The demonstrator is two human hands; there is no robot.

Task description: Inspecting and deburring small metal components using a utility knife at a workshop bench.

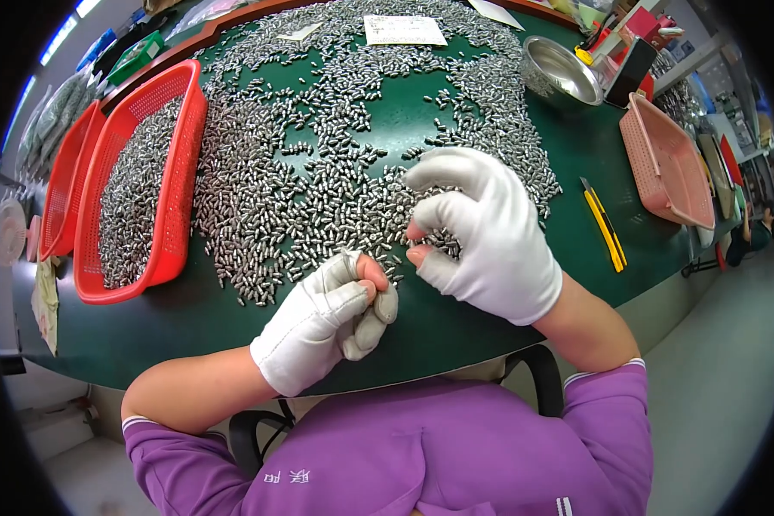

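Note:
Both my hands wear white gloves with the thumb and index fingertips bare. My left hand (327, 320) is closed near the table's front edge, thumb and index pressed together, the other fingers curled in. Whatever it holds is hidden. My right hand (490, 236) hovers over the near right of a wide spread of small, shiny, bullet-shaped metal parts (318, 185). Its thumb and index tips come close together in a pinch, and the other fingers arch above. Anything between those tips is too small to make out.
A red plastic basket (189, 172) full of the same metal parts stands at left, with another red basket (60, 185) beyond. On the green table (482, 344) lie a yellow cutter knife (606, 230), a steel bowl (562, 73), a pink basket (669, 163) and a paper sheet (404, 31).

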